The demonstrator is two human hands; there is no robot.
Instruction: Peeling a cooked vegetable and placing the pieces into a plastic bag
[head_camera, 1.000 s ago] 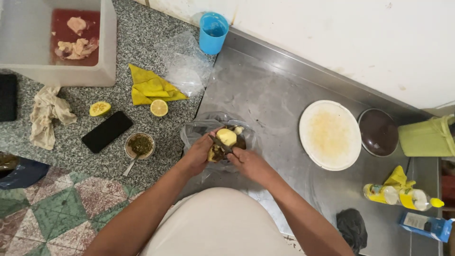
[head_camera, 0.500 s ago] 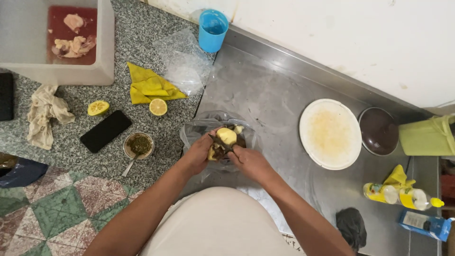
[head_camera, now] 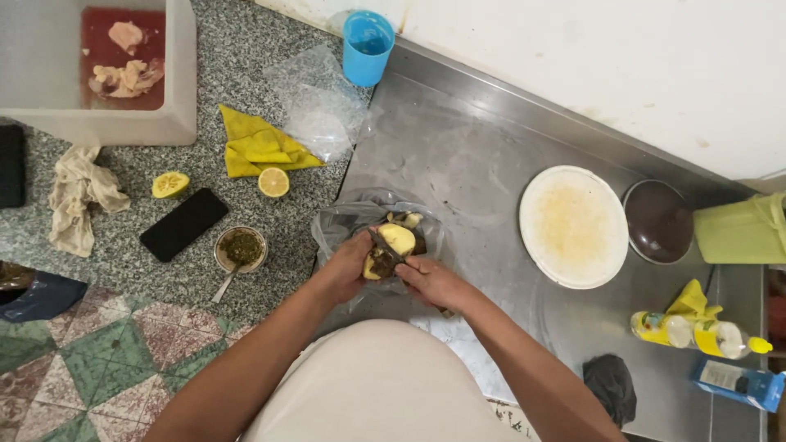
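While the left hand (head_camera: 348, 270) closes its fingers round a potato (head_camera: 396, 239) at frame centre, the right hand (head_camera: 431, 281) grips a knife (head_camera: 383, 245). Half is peeled pale; brown skin remains, peelings in the bag (head_camera: 336, 221) below.

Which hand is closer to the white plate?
Right. The right hand is over the steel counter, on the plate's side of the potato. The left hand is on the potato's far side, toward the small sauce bowl.
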